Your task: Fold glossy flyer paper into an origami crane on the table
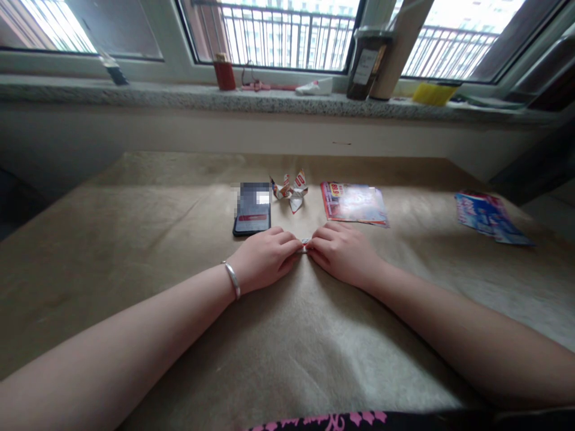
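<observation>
Between my fingertips lies a small folded piece of paper [305, 244], whitish with a bit of red, mostly hidden by my hands. My left hand [266, 256], with a silver bangle at the wrist, pinches its left side. On the right side my right hand [344, 251] has its fingers closed on the same paper. Just beyond my left hand a smartphone [252, 208] lies face up, its screen partly blurred. Beside it stands a folded paper flower [291, 190] with pointed, printed petals. A stack of printed flyers [354, 203] rests beyond my right hand.
Brown paper-like covering spreads over the table [215, 359]. More blue printed flyers [492, 216] lie at the far right. On the stone windowsill [171, 96] behind are a red lighter-shaped container [224, 73], a dark lidded jar [365, 66] and a yellow object [433, 94].
</observation>
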`<state>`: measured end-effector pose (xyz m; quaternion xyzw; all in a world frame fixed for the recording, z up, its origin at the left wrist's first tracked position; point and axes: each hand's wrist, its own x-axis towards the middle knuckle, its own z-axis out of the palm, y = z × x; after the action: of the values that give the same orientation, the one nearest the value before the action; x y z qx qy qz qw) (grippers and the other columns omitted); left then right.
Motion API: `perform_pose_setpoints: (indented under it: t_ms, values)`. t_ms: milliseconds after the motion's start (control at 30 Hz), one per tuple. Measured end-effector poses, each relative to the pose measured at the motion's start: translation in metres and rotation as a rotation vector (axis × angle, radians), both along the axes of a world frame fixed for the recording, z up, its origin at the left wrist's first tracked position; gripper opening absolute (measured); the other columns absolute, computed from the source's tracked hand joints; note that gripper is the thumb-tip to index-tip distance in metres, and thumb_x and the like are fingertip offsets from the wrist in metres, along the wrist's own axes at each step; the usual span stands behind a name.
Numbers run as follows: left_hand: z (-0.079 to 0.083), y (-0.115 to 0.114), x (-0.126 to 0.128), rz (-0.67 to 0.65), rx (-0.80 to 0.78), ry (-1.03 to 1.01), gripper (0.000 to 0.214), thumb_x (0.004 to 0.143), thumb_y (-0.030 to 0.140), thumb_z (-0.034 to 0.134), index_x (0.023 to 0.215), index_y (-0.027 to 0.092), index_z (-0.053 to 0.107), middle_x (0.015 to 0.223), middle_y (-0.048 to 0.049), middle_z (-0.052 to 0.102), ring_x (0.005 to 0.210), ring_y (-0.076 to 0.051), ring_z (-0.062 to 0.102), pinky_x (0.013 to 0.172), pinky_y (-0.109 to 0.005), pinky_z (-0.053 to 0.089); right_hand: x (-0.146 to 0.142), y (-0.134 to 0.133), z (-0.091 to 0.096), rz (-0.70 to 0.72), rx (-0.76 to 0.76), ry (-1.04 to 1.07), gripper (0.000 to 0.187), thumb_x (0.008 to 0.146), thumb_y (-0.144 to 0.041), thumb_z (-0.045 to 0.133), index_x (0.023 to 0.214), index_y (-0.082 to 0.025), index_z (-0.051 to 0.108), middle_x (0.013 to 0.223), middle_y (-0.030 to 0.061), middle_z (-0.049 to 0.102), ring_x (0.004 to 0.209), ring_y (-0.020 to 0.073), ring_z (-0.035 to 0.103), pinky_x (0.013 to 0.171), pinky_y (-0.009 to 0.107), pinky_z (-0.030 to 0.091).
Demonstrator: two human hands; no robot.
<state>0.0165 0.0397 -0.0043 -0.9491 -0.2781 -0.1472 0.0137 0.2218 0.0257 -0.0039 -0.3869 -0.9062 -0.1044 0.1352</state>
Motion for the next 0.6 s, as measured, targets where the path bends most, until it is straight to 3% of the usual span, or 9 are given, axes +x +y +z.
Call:
perform_pose_setpoints:
  t_ms: [367, 600]
  values:
    - [0.006, -0.003, 0.004, 0.017, 0.071, 0.103, 0.013, 0.086, 0.019, 0.045, 0.090, 0.014, 0.056, 0.083, -0.0058, 0.061, 0.078, -0.018, 0.054, 0.071, -0.030, 0.047, -0.003, 0.008, -0.002, -0.015, -0.045, 0.013, 0.022, 0.088, -0.024, 0.047, 0.080, -0.016, 0.065, 0.081, 0.0071, 0.064, 0.077, 0.0182, 0.052, 0.069, 0.030, 0.035]
    - [0.003, -0.002, 0.007, 0.034, 0.076, 0.099, 0.015, 0.086, 0.019, 0.044, 0.094, 0.013, 0.057, 0.086, -0.0065, 0.062, 0.082, -0.019, 0.055, 0.077, -0.031, 0.048, -0.005, 0.017, -0.010, -0.055, -0.139, 0.138, 0.019, 0.087, -0.021, 0.047, 0.083, -0.014, 0.064, 0.083, 0.0080, 0.064, 0.081, 0.0189, 0.053, 0.074, 0.029, 0.039]
